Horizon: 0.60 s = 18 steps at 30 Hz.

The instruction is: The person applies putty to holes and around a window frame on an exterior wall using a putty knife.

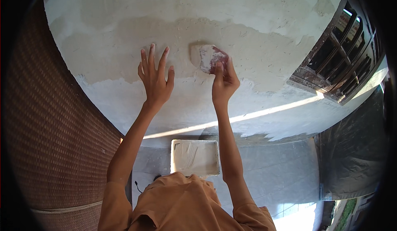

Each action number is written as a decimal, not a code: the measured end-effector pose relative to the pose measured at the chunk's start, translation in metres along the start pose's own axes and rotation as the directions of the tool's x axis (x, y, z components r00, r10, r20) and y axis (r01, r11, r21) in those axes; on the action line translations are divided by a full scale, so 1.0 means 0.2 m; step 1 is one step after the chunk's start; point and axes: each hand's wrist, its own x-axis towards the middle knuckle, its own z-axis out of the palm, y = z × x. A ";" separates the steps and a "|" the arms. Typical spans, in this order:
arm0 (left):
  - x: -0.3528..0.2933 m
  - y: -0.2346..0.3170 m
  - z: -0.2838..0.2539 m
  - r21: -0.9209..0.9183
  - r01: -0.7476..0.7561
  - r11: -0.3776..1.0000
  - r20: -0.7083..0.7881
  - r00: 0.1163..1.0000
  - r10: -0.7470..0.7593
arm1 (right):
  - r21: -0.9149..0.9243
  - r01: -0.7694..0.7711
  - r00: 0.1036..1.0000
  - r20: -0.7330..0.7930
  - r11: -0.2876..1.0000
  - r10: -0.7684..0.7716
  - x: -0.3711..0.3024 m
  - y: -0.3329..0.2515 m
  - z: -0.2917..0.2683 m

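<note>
My right hand grips a plaster-smeared scraper, dark red with white crust, thumb on its near face. The scraper lies against or very close to the wall, over a band of damp beige plaster. To its left, my left hand is raised toward the same band with its fingers spread and nothing in them. Whether those fingertips touch the wall I cannot tell. Below both hands, a white rectangular tray of creamy plaster rests on the floor.
A brown woven screen runs along the left side. At the right is a dark wooden window frame with bars, and below it a black sheet. Grey tiled floor lies under the wall. A thin sunlight streak crosses the lower wall.
</note>
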 end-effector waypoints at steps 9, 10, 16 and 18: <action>-0.03 -0.05 -0.06 0.025 0.018 1.000 0.006 1.000 -0.018 | 0.052 -0.006 0.878 -0.478 0.999 0.030 0.10 -0.10 -0.27; -0.03 -0.05 -0.06 0.024 0.021 0.999 0.002 1.000 -0.021 | 0.067 0.010 0.883 -0.469 0.998 0.022 0.09 -0.11 -0.27; 0.00 -0.04 -0.06 0.014 0.026 1.000 0.023 0.999 -0.026 | -0.004 -0.049 0.997 -0.059 0.999 0.049 -0.08 0.07 0.18; -0.02 -0.05 -0.06 0.013 0.022 1.000 0.024 0.999 -0.022 | 0.037 -0.075 0.971 -0.226 0.996 0.082 -0.02 0.04 0.07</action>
